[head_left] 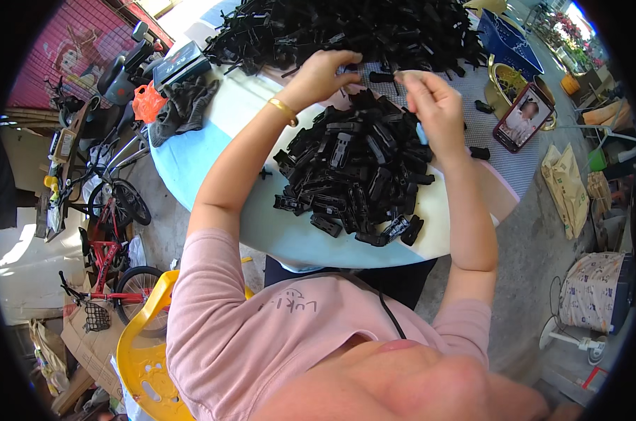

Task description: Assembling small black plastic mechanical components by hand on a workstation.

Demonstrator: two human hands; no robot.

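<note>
My left hand [325, 76], a gold bangle at its wrist, reaches to the near edge of a large heap of black plastic parts [374, 35]. Its thumb and fingers are curved but apart, with dark parts behind the gap. My right hand [436, 105] is closed in a pinch on a small dark piece whose shape is unclear. Between the hands a single black part [381, 77] lies on a grey mesh mat [472, 91]. Closer to me spreads a smaller pile of long black plastic clips [353, 165]. Something pale blue [422, 133] shows beside my right palm.
The round table [191, 158] has a pale cover. A phone [523, 118] leans on a gold-coloured pot [504, 88] at right, near a blue box [511, 45]. Dark cloth [184, 112], an orange bag [148, 103] and a box [181, 64] sit at left. A yellow chair [139, 351] stands behind.
</note>
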